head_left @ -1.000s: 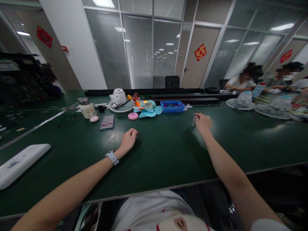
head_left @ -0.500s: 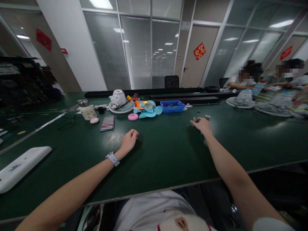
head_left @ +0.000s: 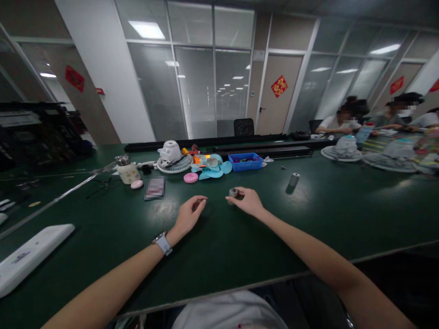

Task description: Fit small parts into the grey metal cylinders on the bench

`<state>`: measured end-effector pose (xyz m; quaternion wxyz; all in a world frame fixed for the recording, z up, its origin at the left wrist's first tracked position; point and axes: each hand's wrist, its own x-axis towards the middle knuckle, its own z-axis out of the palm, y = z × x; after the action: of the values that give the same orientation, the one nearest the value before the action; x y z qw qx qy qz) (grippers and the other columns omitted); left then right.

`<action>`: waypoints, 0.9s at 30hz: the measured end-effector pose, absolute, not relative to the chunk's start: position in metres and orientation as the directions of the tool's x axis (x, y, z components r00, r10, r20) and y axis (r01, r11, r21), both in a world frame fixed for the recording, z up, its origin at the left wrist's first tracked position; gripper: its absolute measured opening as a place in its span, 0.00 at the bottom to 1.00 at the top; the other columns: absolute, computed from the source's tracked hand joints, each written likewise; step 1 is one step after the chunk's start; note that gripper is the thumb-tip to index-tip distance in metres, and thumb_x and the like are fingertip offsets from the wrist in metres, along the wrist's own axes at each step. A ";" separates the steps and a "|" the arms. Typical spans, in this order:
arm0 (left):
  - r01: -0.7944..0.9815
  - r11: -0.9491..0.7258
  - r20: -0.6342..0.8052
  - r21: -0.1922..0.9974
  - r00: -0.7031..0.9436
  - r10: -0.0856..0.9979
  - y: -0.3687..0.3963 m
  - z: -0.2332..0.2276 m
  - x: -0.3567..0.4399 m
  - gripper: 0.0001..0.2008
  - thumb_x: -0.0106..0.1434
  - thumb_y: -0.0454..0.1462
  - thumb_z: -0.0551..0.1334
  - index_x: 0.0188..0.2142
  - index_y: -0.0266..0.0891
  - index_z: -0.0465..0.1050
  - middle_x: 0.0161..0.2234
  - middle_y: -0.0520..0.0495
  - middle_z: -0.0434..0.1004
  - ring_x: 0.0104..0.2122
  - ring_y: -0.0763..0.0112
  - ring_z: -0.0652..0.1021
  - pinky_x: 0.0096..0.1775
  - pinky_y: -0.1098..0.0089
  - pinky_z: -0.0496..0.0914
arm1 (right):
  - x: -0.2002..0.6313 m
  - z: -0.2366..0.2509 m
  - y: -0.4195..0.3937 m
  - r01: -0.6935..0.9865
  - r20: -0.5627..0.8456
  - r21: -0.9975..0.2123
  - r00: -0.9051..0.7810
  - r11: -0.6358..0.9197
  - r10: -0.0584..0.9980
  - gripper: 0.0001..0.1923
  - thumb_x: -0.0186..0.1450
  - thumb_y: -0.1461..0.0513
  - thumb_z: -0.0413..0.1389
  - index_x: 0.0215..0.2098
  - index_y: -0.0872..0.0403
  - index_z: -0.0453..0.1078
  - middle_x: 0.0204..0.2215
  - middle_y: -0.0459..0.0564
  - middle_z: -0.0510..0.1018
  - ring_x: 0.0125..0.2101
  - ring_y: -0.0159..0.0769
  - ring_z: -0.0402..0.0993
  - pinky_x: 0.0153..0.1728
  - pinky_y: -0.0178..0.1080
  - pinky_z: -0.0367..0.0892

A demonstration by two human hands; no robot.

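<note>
In front of me, over the green table, my right hand [head_left: 249, 201] is closed around a small grey metal cylinder [head_left: 233, 193] that stands upright between thumb and fingers; its exact kind is too small to tell. A second small grey cylinder [head_left: 294, 179] stands by itself farther right on the table. My left hand [head_left: 190, 213], with a watch [head_left: 162, 242] on its wrist, is to the left of the held cylinder. Its thumb and fingers are curved and apart, with nothing between them.
Along the back lie a white fan part [head_left: 170, 155], light-blue fan blades [head_left: 216, 170], a pink round piece [head_left: 191, 177] and a blue basket [head_left: 247, 166]. A patterned bottle [head_left: 128, 172] stands left. A white panel [head_left: 32, 256] lies front left. Other people [head_left: 343, 121] sit at right.
My right hand has moved left and nearer to me, bringing one cylinder along and leaving the other behind. My left hand has shifted slightly right and its fingers have opened.
</note>
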<state>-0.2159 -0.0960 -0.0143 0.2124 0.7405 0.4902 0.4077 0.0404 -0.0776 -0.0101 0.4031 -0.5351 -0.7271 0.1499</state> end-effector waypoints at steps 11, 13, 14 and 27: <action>0.465 -0.528 0.436 0.711 0.298 0.849 -0.106 -0.016 -0.200 0.20 0.65 0.51 0.57 0.52 0.49 0.75 0.41 0.44 0.77 0.42 0.60 0.75 0.46 0.61 0.70 | 0.005 -0.016 -0.104 0.570 0.417 -0.650 -0.285 0.502 0.863 0.16 0.61 0.51 0.60 0.43 0.49 0.76 0.38 0.48 0.83 0.38 0.43 0.79 0.41 0.42 0.71; 0.445 -0.540 0.446 0.714 0.306 0.841 -0.102 -0.019 -0.193 0.20 0.64 0.51 0.58 0.51 0.50 0.76 0.42 0.44 0.77 0.42 0.60 0.75 0.47 0.60 0.70 | 0.002 -0.017 -0.100 0.577 0.424 -0.627 -0.311 0.524 0.851 0.16 0.61 0.51 0.60 0.44 0.48 0.76 0.38 0.47 0.83 0.37 0.42 0.79 0.40 0.41 0.71; 0.430 -0.550 0.454 0.716 0.312 0.835 -0.099 -0.022 -0.190 0.20 0.64 0.51 0.58 0.51 0.50 0.77 0.43 0.44 0.77 0.43 0.61 0.75 0.47 0.60 0.70 | 0.000 -0.019 -0.097 0.592 0.430 -0.606 -0.318 0.531 0.845 0.16 0.61 0.52 0.60 0.44 0.48 0.76 0.38 0.47 0.83 0.37 0.42 0.79 0.40 0.41 0.70; 0.394 -0.537 0.514 0.746 0.170 0.841 -0.074 -0.031 -0.191 0.16 0.62 0.49 0.62 0.41 0.43 0.81 0.39 0.45 0.76 0.39 0.64 0.76 0.43 0.65 0.70 | -0.013 -0.022 -0.087 0.663 0.464 -0.473 -0.374 0.581 0.803 0.22 0.62 0.50 0.60 0.49 0.51 0.74 0.39 0.49 0.82 0.38 0.41 0.78 0.39 0.39 0.66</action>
<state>-0.1912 -0.0737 -0.0306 0.2298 0.7296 0.4230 0.4857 -0.0131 -0.0869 -0.0219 0.3384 -0.4458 -0.8222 0.1041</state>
